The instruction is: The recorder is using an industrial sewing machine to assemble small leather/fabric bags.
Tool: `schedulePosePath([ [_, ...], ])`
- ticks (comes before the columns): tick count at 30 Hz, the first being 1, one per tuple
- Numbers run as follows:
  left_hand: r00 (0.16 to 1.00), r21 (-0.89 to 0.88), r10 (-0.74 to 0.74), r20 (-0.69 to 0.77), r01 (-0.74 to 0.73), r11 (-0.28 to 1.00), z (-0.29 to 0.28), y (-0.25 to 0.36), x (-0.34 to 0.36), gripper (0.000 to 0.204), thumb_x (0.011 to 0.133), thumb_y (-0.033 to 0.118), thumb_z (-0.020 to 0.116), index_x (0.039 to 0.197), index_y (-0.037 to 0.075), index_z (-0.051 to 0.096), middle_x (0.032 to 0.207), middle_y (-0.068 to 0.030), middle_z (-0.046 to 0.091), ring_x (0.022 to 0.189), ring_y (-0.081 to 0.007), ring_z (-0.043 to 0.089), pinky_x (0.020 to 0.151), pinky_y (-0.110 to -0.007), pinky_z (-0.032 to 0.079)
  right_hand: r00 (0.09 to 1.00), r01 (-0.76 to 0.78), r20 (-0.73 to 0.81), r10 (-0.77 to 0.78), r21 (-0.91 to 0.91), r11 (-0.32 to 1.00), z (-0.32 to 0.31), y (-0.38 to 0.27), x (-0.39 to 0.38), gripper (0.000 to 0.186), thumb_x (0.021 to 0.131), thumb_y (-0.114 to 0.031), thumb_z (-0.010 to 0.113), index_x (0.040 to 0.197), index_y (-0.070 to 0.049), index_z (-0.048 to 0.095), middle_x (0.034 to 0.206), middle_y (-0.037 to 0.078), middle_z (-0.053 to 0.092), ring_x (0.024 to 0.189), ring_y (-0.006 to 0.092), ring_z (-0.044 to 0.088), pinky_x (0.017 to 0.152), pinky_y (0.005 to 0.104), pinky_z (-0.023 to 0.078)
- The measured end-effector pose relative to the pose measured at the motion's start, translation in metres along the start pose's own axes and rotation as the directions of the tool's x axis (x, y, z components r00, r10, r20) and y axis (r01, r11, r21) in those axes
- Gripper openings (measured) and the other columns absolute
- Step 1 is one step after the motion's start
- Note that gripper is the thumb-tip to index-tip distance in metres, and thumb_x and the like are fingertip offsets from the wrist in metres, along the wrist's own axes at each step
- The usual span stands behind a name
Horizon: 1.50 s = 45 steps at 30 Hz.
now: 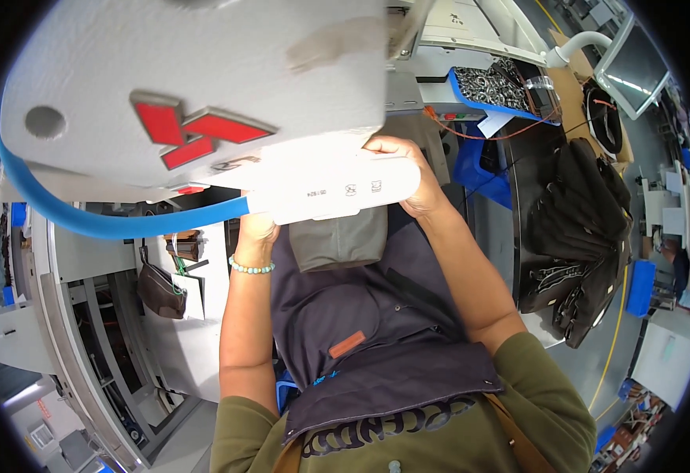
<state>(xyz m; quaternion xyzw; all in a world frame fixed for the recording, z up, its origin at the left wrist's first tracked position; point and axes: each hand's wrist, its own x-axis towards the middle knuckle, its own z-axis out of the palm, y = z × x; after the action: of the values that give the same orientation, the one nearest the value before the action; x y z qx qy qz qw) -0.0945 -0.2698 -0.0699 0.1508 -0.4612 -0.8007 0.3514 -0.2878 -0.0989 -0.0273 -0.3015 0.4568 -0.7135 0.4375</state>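
I hold up a large grey padded panel (203,71) close to the camera. It has red shapes (195,130) on its face, blue piping (124,225) along the lower edge and a white strip (337,189) at its lower right. My right hand (408,169) grips the right end of the white strip, fingers curled over the panel's edge. My left hand (258,227), with a bead bracelet (251,268) on the wrist, holds the panel's lower edge from beneath, its fingers hidden behind it. A folded grey cloth piece (337,240) shows below the strip, above my dark apron (360,331).
A pile of black fabric pieces (581,229) lies on a table at the right. A blue tray (459,93) of black-and-white patterned items stands at the back, with a monitor (636,67) on an arm beyond. A small dark pouch (159,292) hangs on the white machine frame (69,315) at the left.
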Motion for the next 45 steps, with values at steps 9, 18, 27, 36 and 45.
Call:
schedulePosePath([
  [9,0.999,0.079,-0.044,-0.012,0.045,0.996,0.008,0.003,0.000,0.038,0.091,0.005,0.073,0.126,0.001,0.058,0.116,-0.0056,0.065,0.104,-0.0155,0.065,0.094,-0.032,0.053,0.997,0.071,0.007,-0.071,-0.161,0.984,0.007,-0.018,-0.005,0.015,0.101,-0.010,0.060,0.099,0.002,0.069,0.090,-0.002,0.066,0.088,0.0045,0.057,0.081,0.0227,0.045],
  [18,0.995,-0.064,-0.070,0.067,0.074,0.995,0.001,0.010,0.001,0.034,0.089,-0.002,0.071,0.122,0.001,0.061,0.114,-0.0049,0.065,0.108,-0.0162,0.064,0.097,-0.032,0.051,0.993,0.117,0.001,-0.117,0.001,0.993,0.018,-0.020,-0.010,0.015,0.102,-0.006,0.056,0.098,0.003,0.067,0.090,-0.002,0.065,0.087,0.0043,0.056,0.080,0.0225,0.045],
  [27,0.998,0.060,-0.065,-0.005,0.065,0.996,0.019,0.021,0.005,0.047,0.083,0.004,0.078,0.126,0.001,0.058,0.120,-0.0055,0.064,0.113,-0.0165,0.061,0.101,-0.032,0.049,0.971,0.199,-0.131,-0.200,-0.021,0.980,0.033,-0.016,-0.015,0.011,0.096,-0.007,0.061,0.098,0.000,0.068,0.090,-0.002,0.067,0.084,0.0047,0.059,0.079,0.0227,0.046],
  [36,1.000,0.080,-0.012,0.006,0.012,0.997,0.017,0.018,0.006,0.052,0.085,0.011,0.083,0.128,-0.001,0.057,0.122,-0.0064,0.065,0.112,-0.0158,0.061,0.100,-0.032,0.049,0.983,0.179,-0.055,-0.176,0.038,0.983,0.021,-0.005,-0.011,0.010,0.096,-0.010,0.060,0.093,-0.002,0.066,0.086,-0.004,0.065,0.082,0.0034,0.057,0.076,0.0217,0.044],
  [45,1.000,0.207,0.022,0.015,-0.024,0.978,0.024,0.025,0.000,0.027,0.090,0.008,0.075,0.114,0.000,0.065,0.105,-0.0032,0.069,0.096,-0.0111,0.062,0.086,-0.028,0.051,0.978,0.198,-0.054,-0.199,-0.025,0.980,0.020,-0.006,-0.010,0.012,0.098,-0.012,0.060,0.092,-0.003,0.065,0.085,-0.005,0.064,0.081,0.0026,0.056,0.076,0.0215,0.043],
])
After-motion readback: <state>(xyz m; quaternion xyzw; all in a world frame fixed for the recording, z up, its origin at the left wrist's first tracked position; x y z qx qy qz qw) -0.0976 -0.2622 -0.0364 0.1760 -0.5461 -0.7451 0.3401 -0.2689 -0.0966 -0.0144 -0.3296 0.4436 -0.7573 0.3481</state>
